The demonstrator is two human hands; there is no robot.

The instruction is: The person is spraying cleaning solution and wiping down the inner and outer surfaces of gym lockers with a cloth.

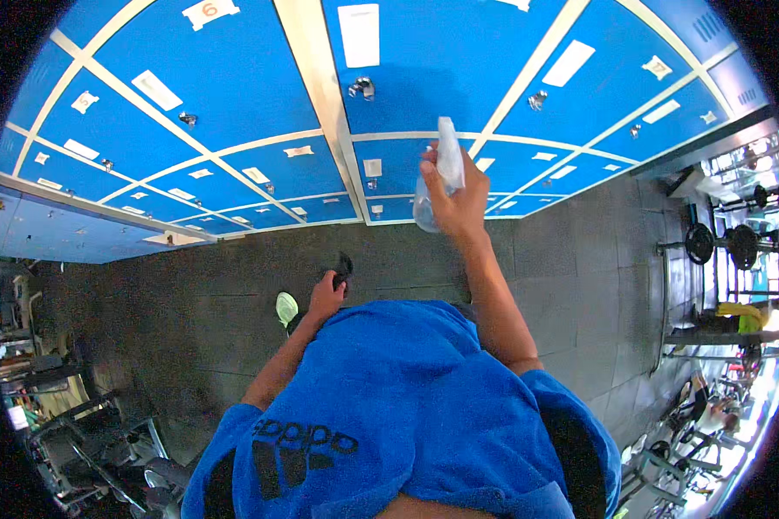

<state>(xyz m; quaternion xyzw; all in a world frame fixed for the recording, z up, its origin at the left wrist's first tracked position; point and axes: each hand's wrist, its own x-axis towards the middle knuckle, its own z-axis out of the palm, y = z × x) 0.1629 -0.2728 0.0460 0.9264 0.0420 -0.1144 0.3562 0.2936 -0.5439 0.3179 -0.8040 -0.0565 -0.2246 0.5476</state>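
Observation:
My right hand point(462, 198) grips a clear plastic spray bottle point(426, 206) by its neck, with the white trigger head point(450, 152) pointing toward the lockers. Behind the bottle stands a bank of blue lockers point(402, 97) with pale frames and small metal locks. A shadow falls on the locker door just above the spray head. Low at my left side, my left hand point(326, 295) is closed around a dark object point(344, 269), perhaps a cloth; its exact kind is too dim to tell.
Dark rubber floor tiles point(558, 279) lie below me. One light green shoe point(287, 308) shows by my left hand. Weight plates on a rack point(699, 244) stand at the right, gym machines point(91, 447) at the lower left. Farther right, a person point(714, 415) is among equipment.

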